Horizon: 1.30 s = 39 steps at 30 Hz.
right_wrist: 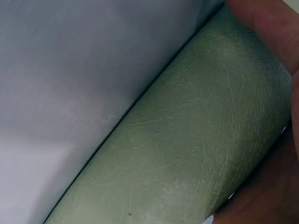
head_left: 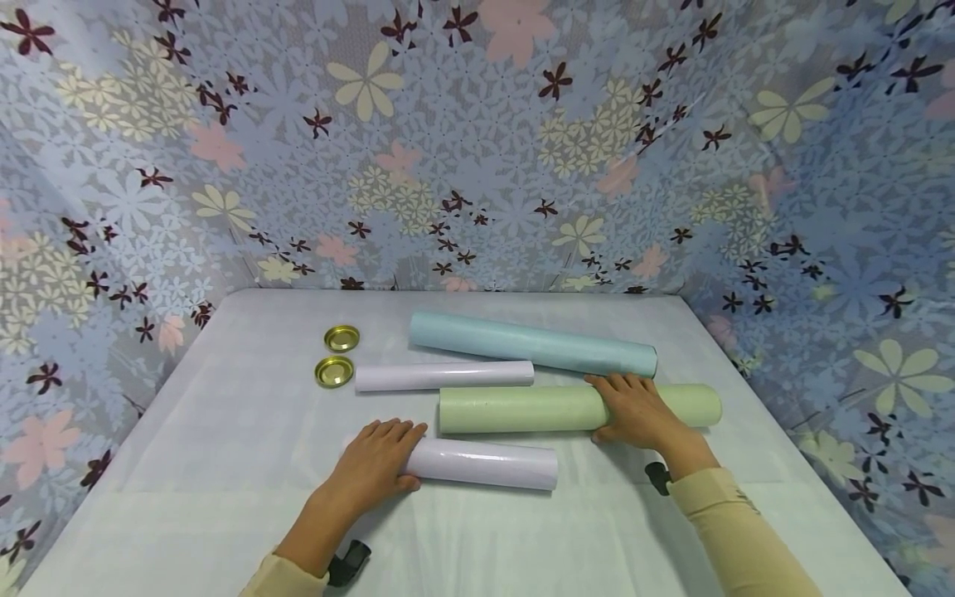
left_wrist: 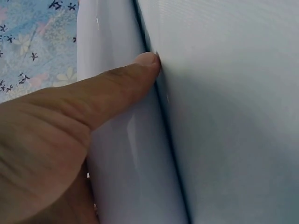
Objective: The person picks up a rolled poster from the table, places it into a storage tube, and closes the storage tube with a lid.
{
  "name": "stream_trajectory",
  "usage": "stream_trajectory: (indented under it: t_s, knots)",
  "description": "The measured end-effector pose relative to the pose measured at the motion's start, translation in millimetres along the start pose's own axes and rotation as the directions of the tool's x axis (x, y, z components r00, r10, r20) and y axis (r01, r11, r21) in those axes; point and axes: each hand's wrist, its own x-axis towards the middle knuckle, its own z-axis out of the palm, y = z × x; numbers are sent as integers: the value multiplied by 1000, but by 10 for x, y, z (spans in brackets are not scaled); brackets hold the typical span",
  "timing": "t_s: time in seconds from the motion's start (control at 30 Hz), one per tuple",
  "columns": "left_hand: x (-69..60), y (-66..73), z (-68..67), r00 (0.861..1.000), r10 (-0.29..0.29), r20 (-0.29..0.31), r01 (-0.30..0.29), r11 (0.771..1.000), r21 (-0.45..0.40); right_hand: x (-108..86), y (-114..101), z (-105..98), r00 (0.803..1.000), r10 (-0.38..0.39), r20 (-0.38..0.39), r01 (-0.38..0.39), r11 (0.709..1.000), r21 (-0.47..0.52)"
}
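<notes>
The two hands are well apart, each clasping its own roll on the white-covered table [head_left: 224, 431]. The left hand [head_left: 376, 460] lies over the left end of the near white roll [head_left: 488, 465], its fingers toward the far side and its thumb bent down along the near side, the tip at the lower edge where roll meets cloth. This roll is smooth and glossy, with a faint lilac cast and bright streaks of reflected light; it lies nearest the person, its right end angled slightly nearer.

The right hand [head_left: 634, 410] grips the pale green roll [head_left: 522, 410] right of its middle, fingers over the far side and thumb on the near side. The green roll lies farther away and to the right, nearly straight across the table. It is thicker than the near white roll, and its skin looks like leather, with fine creases, a soft sheen and a small dark speck.

Beyond the green roll, a light blue roll [head_left: 515, 340] slants, its right end nearer. A slimmer white roll [head_left: 443, 376] lies left of centre, and left of that sit two shallow gold-coloured dishes [head_left: 333, 372], one beyond the other. A floral curtain [head_left: 477, 166] hangs behind.
</notes>
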Motion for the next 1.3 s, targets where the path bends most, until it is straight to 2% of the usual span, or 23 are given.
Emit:
stream_trajectory:
  t_s: [0.4,0.8,1.3]
  knots:
    - [13,14,8,999,19,-51,-17,999,40,1,9,5,999,-11,-36,11,1000,-8]
    - [19,12,22,998,20,-55,-16,997,76,3,17,10,999,-15,-29,15,1000,-19]
    - [5,1,40,996,24,-90,-19,998,55,-15,49,44,999,-5,-32,5,1000,4]
